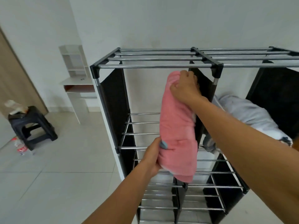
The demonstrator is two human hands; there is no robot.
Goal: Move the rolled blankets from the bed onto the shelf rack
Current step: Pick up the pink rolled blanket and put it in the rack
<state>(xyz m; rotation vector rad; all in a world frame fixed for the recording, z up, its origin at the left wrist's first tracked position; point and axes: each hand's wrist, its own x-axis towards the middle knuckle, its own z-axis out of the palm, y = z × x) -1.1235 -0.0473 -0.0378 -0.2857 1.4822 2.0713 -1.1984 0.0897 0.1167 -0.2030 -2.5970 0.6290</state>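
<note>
Hands come first, nearest the camera: the left hand [153, 155] curls its fingers round the lower end of the pink rolled blanket [177, 126], and the right hand [186, 85] grips the upper end. The roll hangs nearly upright before the shelf rack [155, 66], not yet resting on a tier. At three o'clock a pale grey rolled blanket [252, 116] already lies inside the rack, so at least one is stowed; the bed is out of view. At nine o'clock, beside a black stool [34, 126], a plastic bottle [21, 148] carries a red label, unreadable.
</note>
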